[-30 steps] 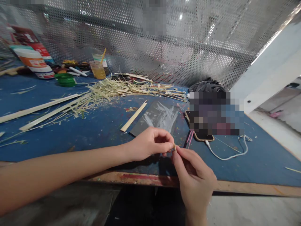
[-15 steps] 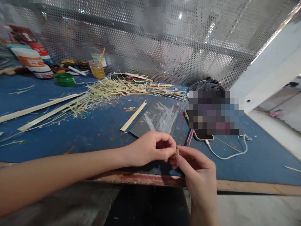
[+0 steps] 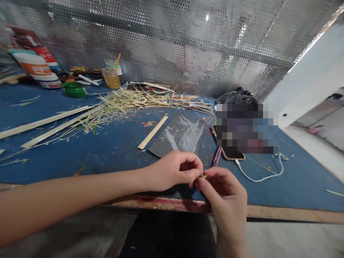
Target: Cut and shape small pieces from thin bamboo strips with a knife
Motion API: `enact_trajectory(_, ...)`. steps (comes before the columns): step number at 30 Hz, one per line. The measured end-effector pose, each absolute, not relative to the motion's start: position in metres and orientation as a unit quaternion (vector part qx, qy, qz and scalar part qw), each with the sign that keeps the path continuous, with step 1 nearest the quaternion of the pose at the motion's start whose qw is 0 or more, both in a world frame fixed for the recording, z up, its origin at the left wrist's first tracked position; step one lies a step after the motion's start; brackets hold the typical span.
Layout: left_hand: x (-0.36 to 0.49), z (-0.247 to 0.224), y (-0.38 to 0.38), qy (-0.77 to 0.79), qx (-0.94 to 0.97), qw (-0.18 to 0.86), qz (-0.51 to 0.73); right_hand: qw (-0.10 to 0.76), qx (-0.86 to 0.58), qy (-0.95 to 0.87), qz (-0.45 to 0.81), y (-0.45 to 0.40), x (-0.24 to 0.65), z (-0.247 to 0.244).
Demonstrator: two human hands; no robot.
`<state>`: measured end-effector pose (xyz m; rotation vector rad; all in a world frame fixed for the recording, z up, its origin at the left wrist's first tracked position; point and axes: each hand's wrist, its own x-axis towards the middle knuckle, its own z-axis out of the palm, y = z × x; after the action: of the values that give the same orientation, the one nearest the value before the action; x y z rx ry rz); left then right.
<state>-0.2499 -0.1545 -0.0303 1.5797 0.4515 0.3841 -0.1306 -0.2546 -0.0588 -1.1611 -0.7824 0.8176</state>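
Near the front edge of the blue table, my left hand (image 3: 172, 171) and my right hand (image 3: 225, 195) meet at the fingertips. Both pinch a small pale piece (image 3: 202, 176), perhaps bamboo or straw, mostly hidden by the fingers. Just beyond my left hand lies a dark grey sheet (image 3: 163, 141) with whitish scratch marks. A flat pale strip (image 3: 153, 132) rests on the table to the left of the sheet.
Loose shavings and thin strips (image 3: 129, 100) lie across the back, with long strips (image 3: 59, 129) at left. Paint tubs (image 3: 40, 70), a green container (image 3: 73, 89) and a cup (image 3: 111, 79) stand behind. At right are a phone (image 3: 232, 154), white cable (image 3: 255, 180) and dark cloth (image 3: 236, 96).
The small pale piece has turned between my fingertips and now lies flatter. My right fingers have shifted slightly left, while my left hand has barely moved.
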Motion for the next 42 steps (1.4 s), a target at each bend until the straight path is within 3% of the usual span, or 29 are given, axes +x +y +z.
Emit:
enact_trajectory(16,-0.25,-0.031,-0.156,0.188,0.667,0.696,0.187,0.725,-0.532,-0.416,0.137,-0.254,-0.123,-0.083)
enact_trajectory(24,-0.25,-0.032,-0.154,0.177,0.656,0.707,0.194,0.785,-0.503,-0.335,0.134,-0.252,-0.126,-0.08)
enact_trajectory(28,-0.251,-0.03,-0.139,0.201,0.638,0.687,0.284,0.811,-0.483,-0.284,0.167,-0.249,-0.123,-0.078)
enact_trajectory(35,-0.274,-0.016,-0.052,0.379,0.513,0.499,0.587,0.777,-0.528,-0.332,0.085,-0.249,-0.129,-0.086)
enact_trajectory(38,-0.3,-0.009,-0.016,0.455,0.455,0.45,0.619,0.78,-0.504,-0.37,0.035,-0.249,-0.129,-0.087)
enact_trajectory(42,-0.323,-0.013,0.004,0.526,0.428,0.466,0.568,0.74,-0.542,-0.398,-0.003,-0.25,-0.128,-0.086)
